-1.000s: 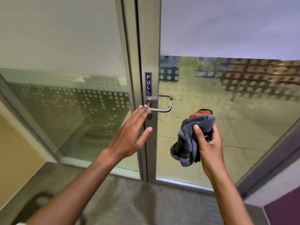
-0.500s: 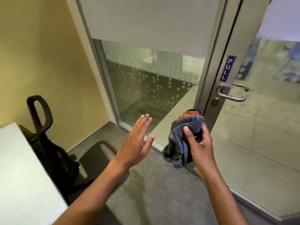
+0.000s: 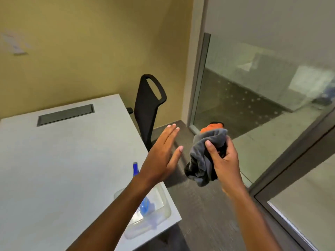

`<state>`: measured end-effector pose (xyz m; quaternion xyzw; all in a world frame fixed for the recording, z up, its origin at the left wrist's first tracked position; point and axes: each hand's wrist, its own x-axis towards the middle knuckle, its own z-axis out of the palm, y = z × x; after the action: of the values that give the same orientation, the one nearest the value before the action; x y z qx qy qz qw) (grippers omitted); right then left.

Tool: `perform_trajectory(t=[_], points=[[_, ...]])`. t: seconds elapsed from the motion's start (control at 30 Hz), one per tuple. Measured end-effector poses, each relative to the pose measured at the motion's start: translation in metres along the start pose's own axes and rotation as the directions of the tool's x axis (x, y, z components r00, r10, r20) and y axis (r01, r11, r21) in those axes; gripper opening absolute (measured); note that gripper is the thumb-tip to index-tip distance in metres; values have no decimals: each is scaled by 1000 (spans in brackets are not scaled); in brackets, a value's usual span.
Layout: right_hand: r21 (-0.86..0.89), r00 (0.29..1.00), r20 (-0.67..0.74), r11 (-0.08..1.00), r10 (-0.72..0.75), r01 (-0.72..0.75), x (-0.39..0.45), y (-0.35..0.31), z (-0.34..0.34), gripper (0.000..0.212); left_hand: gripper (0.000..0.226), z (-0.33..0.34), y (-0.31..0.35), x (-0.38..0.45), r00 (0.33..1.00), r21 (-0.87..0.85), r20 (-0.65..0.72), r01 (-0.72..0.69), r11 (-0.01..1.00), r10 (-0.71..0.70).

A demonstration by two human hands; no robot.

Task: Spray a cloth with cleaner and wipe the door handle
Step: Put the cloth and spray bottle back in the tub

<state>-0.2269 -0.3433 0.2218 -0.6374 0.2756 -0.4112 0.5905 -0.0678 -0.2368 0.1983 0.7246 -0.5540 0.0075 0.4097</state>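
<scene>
My right hand (image 3: 223, 163) grips a bunched grey cloth (image 3: 203, 156) with an orange patch showing at its top. My left hand (image 3: 163, 154) is open beside it, fingers straight and together, holding nothing. A spray bottle with a blue top (image 3: 135, 169) lies in a clear plastic tub (image 3: 164, 212) at the near right corner of the white table, mostly hidden under my left forearm. The door handle is out of view; only the door's grey frame (image 3: 290, 156) and glass show at the right.
A white table (image 3: 54, 160) with a dark cable hatch (image 3: 65, 115) fills the left. A black office chair (image 3: 150, 105) stands at its far end against the yellow wall. Grey carpet (image 3: 204, 214) runs between table and glass wall (image 3: 253, 84).
My view has swung left, away from the door handle toward the table and tub. My left hand has left the door frame and hovers open; the right hand still holds the cloth.
</scene>
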Motion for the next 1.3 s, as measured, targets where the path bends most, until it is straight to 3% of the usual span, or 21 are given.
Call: perform_trajectory(t=[0.23, 0.4, 0.73, 1.07, 1.17, 1.3], points=[[-100, 982, 178, 994, 69, -52, -23, 24, 81, 26, 60, -82, -57, -57, 974, 22, -145, 177, 984, -172], [-226, 934, 321, 971, 155, -83, -30, 65, 114, 27, 64, -98, -98, -104, 926, 22, -148, 353, 936, -346], [-437, 849, 459, 899, 262, -41, -24, 155, 145, 27, 64, -69, -131, -157, 817, -47, -63, 571, 819, -573], [-601, 737, 461, 785, 494, -150, -26, 215, 157, 41, 64, -27, -174, -196, 648, 14, 84, 759, 651, -757], [-639, 728, 464, 760, 505, -120, -25, 223, 165, 42, 65, -15, -190, -216, 577, 24, 163, 808, 588, -800], [-690, 721, 472, 722, 507, -57, -25, 232, 173, 47, 67, -5, -200, -229, 547, 16, 218, 826, 563, -808]])
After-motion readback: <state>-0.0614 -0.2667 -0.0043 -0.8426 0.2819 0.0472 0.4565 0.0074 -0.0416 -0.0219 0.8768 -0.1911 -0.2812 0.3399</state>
